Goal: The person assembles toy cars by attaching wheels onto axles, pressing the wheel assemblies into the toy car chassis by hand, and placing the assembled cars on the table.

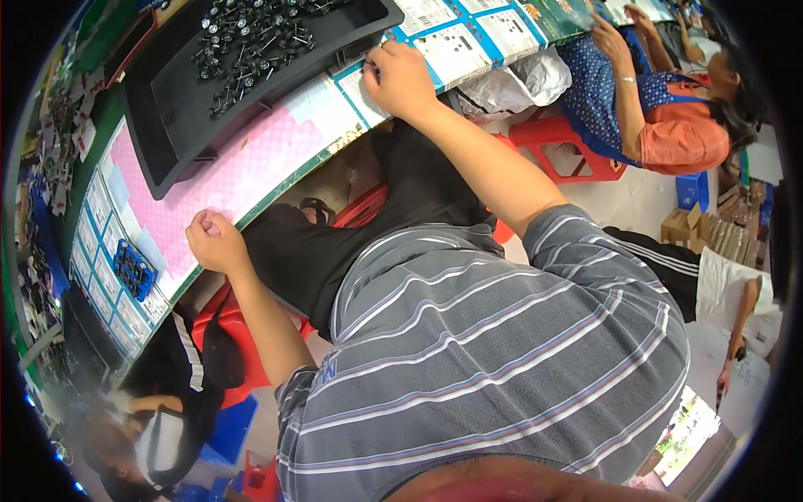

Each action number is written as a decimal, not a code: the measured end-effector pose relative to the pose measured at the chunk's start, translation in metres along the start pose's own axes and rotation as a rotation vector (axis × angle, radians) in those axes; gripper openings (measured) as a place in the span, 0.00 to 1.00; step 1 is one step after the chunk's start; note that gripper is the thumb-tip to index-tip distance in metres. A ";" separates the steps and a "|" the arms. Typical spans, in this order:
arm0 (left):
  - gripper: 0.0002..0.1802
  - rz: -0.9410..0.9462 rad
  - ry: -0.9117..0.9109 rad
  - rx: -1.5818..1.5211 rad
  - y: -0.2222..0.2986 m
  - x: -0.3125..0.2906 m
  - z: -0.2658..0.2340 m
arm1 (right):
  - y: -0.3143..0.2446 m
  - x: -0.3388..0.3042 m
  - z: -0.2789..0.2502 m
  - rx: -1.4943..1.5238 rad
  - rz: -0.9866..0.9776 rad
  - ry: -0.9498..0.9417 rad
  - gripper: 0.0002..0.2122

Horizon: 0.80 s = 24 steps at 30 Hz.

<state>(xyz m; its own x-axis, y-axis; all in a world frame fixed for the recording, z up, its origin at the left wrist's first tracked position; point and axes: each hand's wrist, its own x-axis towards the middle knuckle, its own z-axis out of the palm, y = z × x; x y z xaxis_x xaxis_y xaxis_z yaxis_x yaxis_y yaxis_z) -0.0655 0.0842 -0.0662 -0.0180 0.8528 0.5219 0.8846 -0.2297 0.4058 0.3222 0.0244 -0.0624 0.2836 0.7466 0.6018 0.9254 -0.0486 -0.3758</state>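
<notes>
My left hand rests at the near edge of the pink mat, its fingers curled together. Whatever it may hold is too small to make out. Farther right, my right hand is closed in a fist at the table edge, beside the near right corner of a black plastic tray. The curled fingers hide its inside. Heaped in the tray's far right part are many small black pin-like parts with shiny round ends. Left of my left hand, a small blue holder with black parts in it sits on the table.
Printed sheets with blue borders cover the table beyond my right hand. A white plastic bag and a red stool are to the right. A co-worker in orange sits there; another person is at lower left.
</notes>
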 end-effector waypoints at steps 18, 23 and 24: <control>0.08 0.050 0.008 -0.036 -0.007 -0.006 -0.003 | 0.081 0.017 -0.048 0.139 0.125 0.123 0.11; 0.09 0.064 0.021 0.023 -0.008 -0.003 -0.002 | 0.206 0.070 -0.106 -0.468 0.298 0.073 0.25; 0.09 0.055 0.006 0.005 -0.003 -0.001 0.002 | 0.247 0.075 -0.118 -0.601 0.257 0.088 0.26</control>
<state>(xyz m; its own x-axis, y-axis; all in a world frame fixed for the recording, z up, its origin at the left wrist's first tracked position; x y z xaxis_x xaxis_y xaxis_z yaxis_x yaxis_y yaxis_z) -0.0677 0.0851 -0.0690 0.0276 0.8360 0.5480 0.8866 -0.2737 0.3728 0.6015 -0.0099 -0.0273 0.5103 0.6061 0.6102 0.7975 -0.5990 -0.0720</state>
